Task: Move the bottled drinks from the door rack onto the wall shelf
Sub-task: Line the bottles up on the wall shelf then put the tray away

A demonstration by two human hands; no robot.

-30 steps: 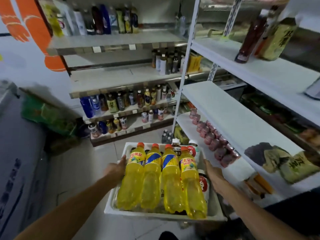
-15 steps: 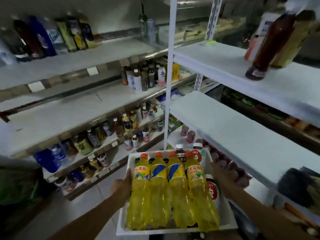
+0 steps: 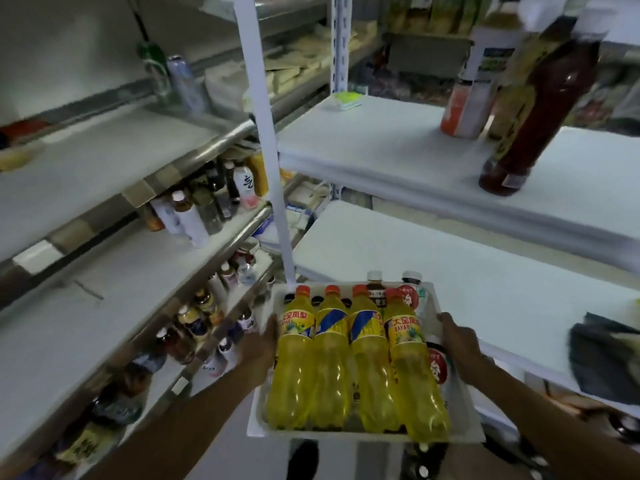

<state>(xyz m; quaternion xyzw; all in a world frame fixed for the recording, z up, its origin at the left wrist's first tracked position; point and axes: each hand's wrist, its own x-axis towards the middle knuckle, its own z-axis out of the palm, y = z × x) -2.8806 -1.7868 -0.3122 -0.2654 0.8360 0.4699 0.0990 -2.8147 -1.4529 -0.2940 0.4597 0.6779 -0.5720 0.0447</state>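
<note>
Left hand (image 3: 258, 344) and right hand (image 3: 457, 341) each grip a side rim of the tray (image 3: 363, 436), probably to keep it level. The bottles (image 3: 367, 368) sit packed side by side in it, just off the shelf (image 3: 485, 289) front edge, not unloaded yet.

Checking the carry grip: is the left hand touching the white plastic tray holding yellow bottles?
Touching. The head view shows the left hand gripping the white plastic tray at its left rim, no gap between them.

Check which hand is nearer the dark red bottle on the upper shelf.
Right. The right hand grips the tray at its right edge, below the dark red bottle; the left hand holds its left edge.
</note>
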